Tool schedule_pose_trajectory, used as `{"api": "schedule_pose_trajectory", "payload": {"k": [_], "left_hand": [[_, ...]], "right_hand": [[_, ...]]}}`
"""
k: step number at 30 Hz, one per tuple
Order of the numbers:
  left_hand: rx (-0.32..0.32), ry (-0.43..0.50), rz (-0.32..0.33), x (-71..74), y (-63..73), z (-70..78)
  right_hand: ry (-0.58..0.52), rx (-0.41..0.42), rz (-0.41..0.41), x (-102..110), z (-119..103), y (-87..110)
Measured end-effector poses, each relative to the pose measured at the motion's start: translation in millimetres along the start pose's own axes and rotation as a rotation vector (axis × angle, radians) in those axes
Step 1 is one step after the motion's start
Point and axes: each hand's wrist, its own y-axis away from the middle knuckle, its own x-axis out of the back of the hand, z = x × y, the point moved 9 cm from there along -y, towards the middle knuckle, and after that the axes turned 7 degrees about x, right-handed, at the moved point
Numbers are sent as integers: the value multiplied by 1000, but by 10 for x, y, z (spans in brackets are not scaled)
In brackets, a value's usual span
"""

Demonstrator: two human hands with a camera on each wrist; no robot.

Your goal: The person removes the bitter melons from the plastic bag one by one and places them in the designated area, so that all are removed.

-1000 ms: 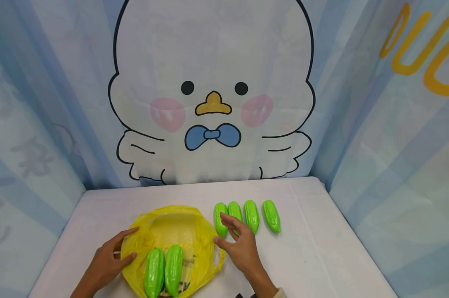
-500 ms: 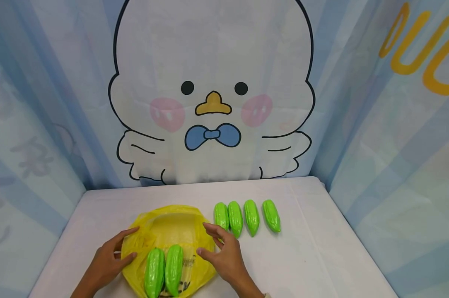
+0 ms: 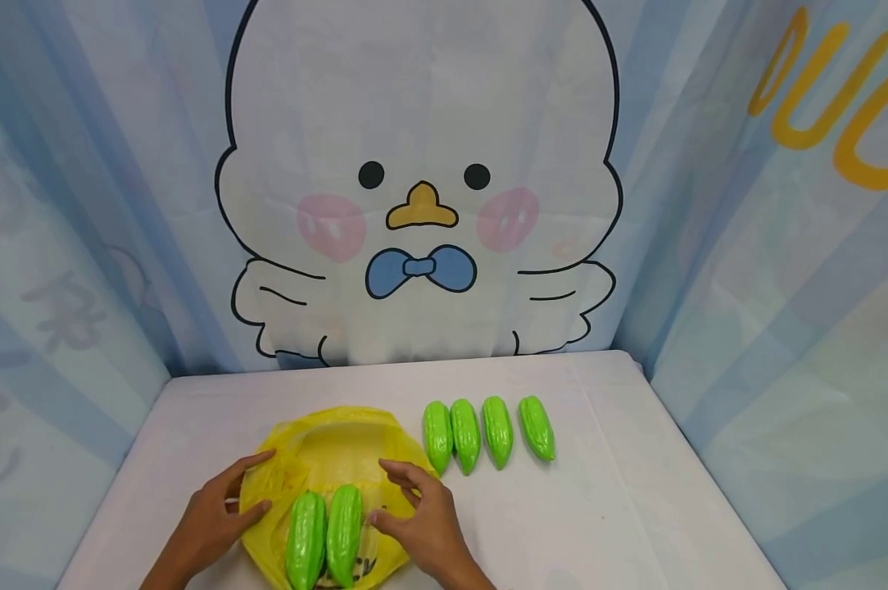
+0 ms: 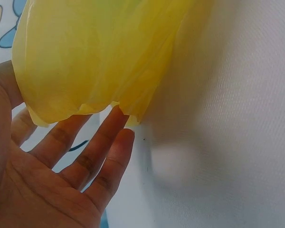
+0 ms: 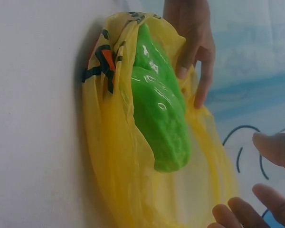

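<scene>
A yellow plastic bag [image 3: 341, 447] lies with its mouth spread wide on the table. Two glossy green bitter melons [image 3: 306, 539] rest side by side in it. My left hand [image 3: 211, 516] touches the bag's left edge with thumb and index finger; its fingers look nearly straight and spread in the left wrist view [image 4: 80, 156]. Over the bag's right part hovers my right hand [image 3: 425, 520], fingers loosely bent, thumb just right of the second bitter melon [image 3: 344, 537]. In the right wrist view its fingers [image 5: 275, 204] stand apart from the bitter melons [image 5: 159, 118].
Several more bitter melons lie in a row behind the bag to the right, from one beside the bag's rim [image 3: 437, 434] to the outermost one [image 3: 536, 428]. White cloth covers the table [image 3: 599, 508]. Printed curtains [image 3: 422, 328] rise behind and at both sides.
My right hand has moved left and toward me, from the bag's right handle to over the bag's right part near the bitter melons. My left hand has stayed in place.
</scene>
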Motion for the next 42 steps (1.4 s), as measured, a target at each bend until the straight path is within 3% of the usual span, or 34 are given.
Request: {"api": "schedule_pose_trajectory", "payload": {"k": [15,29,35,42], "left_hand": [[12,9,8,-11,1,-51],[-6,6,8,-8,-4,-48],[-9,3,6,-4,0,-39],[-11,0,6,0,2,-35]], "right_hand": [[-15,-68,-68,-279,182,56],[87,-79,-114,-422,375,18],[145,-44,-139,-468,368,0],[265,31,-114,-486,302,13]]}}
